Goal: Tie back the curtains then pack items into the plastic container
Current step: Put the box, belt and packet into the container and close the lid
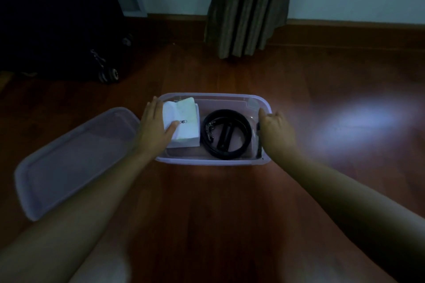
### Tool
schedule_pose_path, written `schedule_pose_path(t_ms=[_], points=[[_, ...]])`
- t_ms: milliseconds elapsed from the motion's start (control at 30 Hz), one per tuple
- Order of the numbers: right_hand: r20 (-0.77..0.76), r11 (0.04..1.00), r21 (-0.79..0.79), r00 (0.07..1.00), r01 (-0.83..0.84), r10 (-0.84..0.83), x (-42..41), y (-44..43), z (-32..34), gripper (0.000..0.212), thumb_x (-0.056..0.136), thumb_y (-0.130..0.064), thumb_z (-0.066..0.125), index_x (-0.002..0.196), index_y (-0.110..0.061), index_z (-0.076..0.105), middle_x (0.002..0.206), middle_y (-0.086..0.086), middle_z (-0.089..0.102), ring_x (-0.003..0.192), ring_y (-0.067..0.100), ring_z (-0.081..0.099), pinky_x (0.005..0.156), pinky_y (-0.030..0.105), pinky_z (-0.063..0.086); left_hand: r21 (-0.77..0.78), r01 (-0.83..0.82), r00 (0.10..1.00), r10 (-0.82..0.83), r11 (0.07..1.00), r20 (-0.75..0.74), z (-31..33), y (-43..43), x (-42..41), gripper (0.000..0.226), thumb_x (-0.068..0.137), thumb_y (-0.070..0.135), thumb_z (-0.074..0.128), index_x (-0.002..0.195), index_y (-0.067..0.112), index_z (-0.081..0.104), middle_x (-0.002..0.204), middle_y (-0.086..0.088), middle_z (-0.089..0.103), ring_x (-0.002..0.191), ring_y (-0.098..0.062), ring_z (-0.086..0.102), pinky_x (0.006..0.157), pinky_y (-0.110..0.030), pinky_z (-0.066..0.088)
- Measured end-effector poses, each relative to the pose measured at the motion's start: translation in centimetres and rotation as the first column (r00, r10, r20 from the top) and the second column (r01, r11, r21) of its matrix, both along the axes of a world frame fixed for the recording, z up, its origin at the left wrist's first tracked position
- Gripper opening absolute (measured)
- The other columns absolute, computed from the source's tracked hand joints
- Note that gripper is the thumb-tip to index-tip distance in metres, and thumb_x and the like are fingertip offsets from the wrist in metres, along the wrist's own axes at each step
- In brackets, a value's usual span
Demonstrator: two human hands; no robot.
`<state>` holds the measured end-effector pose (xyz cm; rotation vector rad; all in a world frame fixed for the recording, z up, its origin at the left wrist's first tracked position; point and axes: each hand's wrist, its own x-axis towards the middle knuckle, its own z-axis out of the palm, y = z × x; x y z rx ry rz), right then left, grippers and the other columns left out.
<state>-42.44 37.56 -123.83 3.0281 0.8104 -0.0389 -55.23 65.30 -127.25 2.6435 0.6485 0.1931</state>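
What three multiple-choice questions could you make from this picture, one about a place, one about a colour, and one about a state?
1. Where does the lid lie?
A. On the container
B. On the floor, left of the container
C. Against the curtain

2. What colour is the coiled belt?
A. Black
B. Red
C. White

3. How is the left hand?
A. Clenched in a fist
B. Holding the lid
C. Flat on the white box

Answers: 1 B, the lid rests on the floor beside the open container. 2 A, the belt looks black. 3 C, its fingers lie spread on the white box.
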Motion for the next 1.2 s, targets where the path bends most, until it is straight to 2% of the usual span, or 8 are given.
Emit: schedule_pose_path(t_ms=[67,133,200,300,467,567,933,1200], points=[[0.059,0.989,-0.147,0.998,-0.024,0.033,-0.1,-0.6,-0.6,0.040,0.085,-0.020,0.067,0.119,-0.007,0.053,0.121,0.015,0.058,0.111,0.035,0.047,0.075,0.038,0.043,0.001,0.000,1.000,0.000,1.000,0.002,0.1,-0.1,0.0,0.075,0.094,0.041,0.051,0.150,0.010,0.013,0.160,-0.011,0.009,0.147,-0.028,0.006,0.117,-0.044,0.016],[0.031,0.978,-0.207,0.999,-0.004,0.010,0.1,-0.9,-0.6,0.052,0.085,-0.039,0.068,0.127,-0.012,0.053,0.155,0.021,0.022,0.142,0.042,0.017,0.104,0.050,0.032,0.011,0.010,1.000,-0.010,1.000,0.003,0.0,-0.1,0.1,0.074,0.094,0.041,0.051,0.150,0.010,0.014,0.160,-0.012,0.008,0.147,-0.028,0.005,0.117,-0.044,0.015],[0.007,0.974,-0.227,1.000,0.002,-0.001,0.4,-1.0,-0.6,0.052,0.089,-0.050,0.060,0.129,-0.018,0.054,0.160,0.018,-0.016,0.145,0.044,-0.015,0.113,0.063,0.010,0.008,0.014,1.000,-0.014,1.000,0.008,0.0,-0.1,0.0,0.073,0.094,0.041,0.051,0.150,0.009,0.017,0.160,-0.012,0.009,0.147,-0.029,0.006,0.117,-0.045,0.017],[-0.094,0.962,-0.273,0.995,-0.001,-0.026,1.1,-1.0,-1.0,0.062,0.093,-0.060,0.044,0.146,-0.030,0.035,0.157,0.014,-0.030,0.143,0.044,-0.023,0.112,0.067,0.001,0.001,0.003,1.000,-0.003,1.000,-0.003,0.0,-0.2,0.0,0.071,0.094,0.041,0.051,0.150,0.012,0.017,0.160,-0.009,0.007,0.147,-0.027,0.005,0.116,-0.045,0.019],[-0.144,0.996,-0.080,0.988,0.037,-0.048,0.9,-1.4,-1.3,0.077,0.097,-0.056,0.037,0.154,-0.029,-0.007,0.159,0.014,-0.021,0.147,0.038,-0.013,0.118,0.058,0.007,-0.005,0.004,1.000,-0.004,1.000,-0.013,0.0,-0.2,0.0,0.069,0.094,0.041,0.051,0.149,0.016,0.018,0.160,-0.007,0.005,0.148,-0.026,0.003,0.114,-0.048,0.022],[-0.172,0.982,0.162,0.983,0.096,-0.068,0.5,-2.1,-1.4,0.070,0.103,-0.040,0.031,0.154,-0.013,-0.007,0.162,0.013,-0.011,0.150,0.029,-0.008,0.121,0.047,0.007,0.005,0.000,1.000,0.000,1.000,-0.016,0.0,-0.2,-0.1,0.070,0.094,0.041,0.051,0.149,0.014,0.017,0.160,-0.009,0.006,0.148,-0.027,0.001,0.115,-0.048,0.020],[-0.389,0.939,0.251,0.912,0.237,-0.126,0.7,-2.1,-2.1,0.060,0.104,-0.014,0.027,0.152,-0.001,-0.007,0.161,0.015,-0.012,0.150,0.025,-0.010,0.121,0.035,-0.001,0.044,0.019,0.997,-0.016,0.999,-0.077,0.0,0.0,0.1,0.076,0.097,0.044,0.043,0.152,0.006,0.007,0.160,-0.011,-0.001,0.148,-0.025,-0.003,0.119,-0.039,0.009],[-0.432,0.895,0.346,0.894,0.282,-0.114,0.4,-2.1,-1.1,0.079,0.101,-0.029,0.047,0.154,-0.022,-0.011,0.163,0.008,-0.011,0.127,0.038,0.048,0.098,0.051,0.043,0.011,0.080,0.983,-0.077,0.997,-0.165,1.2,0.5,-0.6,0.077,0.096,0.050,0.040,0.153,0.012,0.004,0.160,-0.009,-0.007,0.148,-0.027,-0.005,0.119,-0.048,0.003]])
